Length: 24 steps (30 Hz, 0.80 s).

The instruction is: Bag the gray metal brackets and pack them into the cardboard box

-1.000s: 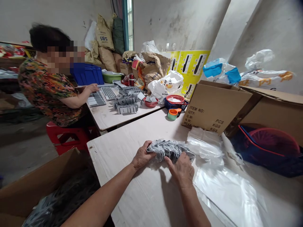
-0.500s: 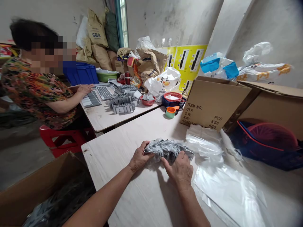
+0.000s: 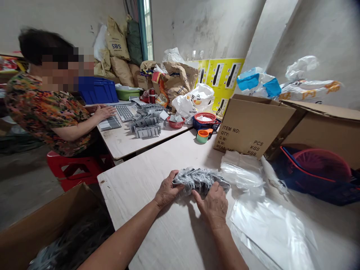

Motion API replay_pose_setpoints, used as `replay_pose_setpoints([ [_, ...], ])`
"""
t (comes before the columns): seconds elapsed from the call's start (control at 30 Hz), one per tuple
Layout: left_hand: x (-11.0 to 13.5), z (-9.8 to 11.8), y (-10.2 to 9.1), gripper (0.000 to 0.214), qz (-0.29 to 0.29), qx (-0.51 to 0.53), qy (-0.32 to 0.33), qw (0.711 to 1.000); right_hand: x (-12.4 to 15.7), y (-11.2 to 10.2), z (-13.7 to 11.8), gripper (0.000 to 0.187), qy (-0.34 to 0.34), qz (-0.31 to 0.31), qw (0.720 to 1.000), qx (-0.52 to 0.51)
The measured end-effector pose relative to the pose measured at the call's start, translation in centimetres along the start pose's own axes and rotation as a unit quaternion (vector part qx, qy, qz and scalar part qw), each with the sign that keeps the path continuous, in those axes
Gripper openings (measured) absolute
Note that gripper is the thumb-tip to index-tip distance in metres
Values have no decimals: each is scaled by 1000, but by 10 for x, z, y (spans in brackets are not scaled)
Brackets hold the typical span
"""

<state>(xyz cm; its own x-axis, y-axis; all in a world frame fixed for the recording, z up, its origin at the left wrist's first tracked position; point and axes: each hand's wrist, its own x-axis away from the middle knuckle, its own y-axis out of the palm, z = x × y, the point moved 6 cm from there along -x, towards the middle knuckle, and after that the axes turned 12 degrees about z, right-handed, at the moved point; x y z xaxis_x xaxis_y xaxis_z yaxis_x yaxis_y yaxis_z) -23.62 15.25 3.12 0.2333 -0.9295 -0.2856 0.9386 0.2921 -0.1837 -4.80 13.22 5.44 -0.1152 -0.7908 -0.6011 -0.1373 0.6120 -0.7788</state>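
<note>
A clear plastic bag of grey pieces lies lengthwise on the white table, between both my hands. My left hand grips its left end, thumb in front and fingers behind. Around the right end is my right hand, its fingers over the top and its thumb against the near side. The single pieces inside are blurred by the crinkled film. Just right of my right hand lie flat clear plastic bags, with a folded bundle of plastic behind them.
An open cardboard box and a dark blue basket stand at the right. A carton of bagged pieces is at the lower left. Across the second table, a co-worker sits by stacked grey parts. An orange-and-green tape roll lies behind.
My hands keep their hold on the bag, almost unmoved. The co-worker's hands have shifted slightly over the grey parts. The view has moved a little.
</note>
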Motion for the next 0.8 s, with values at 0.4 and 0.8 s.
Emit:
replay_pose_setpoints([
  [0.4,-1,0,-14,73,61,-45,36,996,2,1,12,61,17,29,991,-127],
  [0.8,8,64,-18,55,211,-174,343,899,16,-127,62,22,-41,-49,916,-395],
])
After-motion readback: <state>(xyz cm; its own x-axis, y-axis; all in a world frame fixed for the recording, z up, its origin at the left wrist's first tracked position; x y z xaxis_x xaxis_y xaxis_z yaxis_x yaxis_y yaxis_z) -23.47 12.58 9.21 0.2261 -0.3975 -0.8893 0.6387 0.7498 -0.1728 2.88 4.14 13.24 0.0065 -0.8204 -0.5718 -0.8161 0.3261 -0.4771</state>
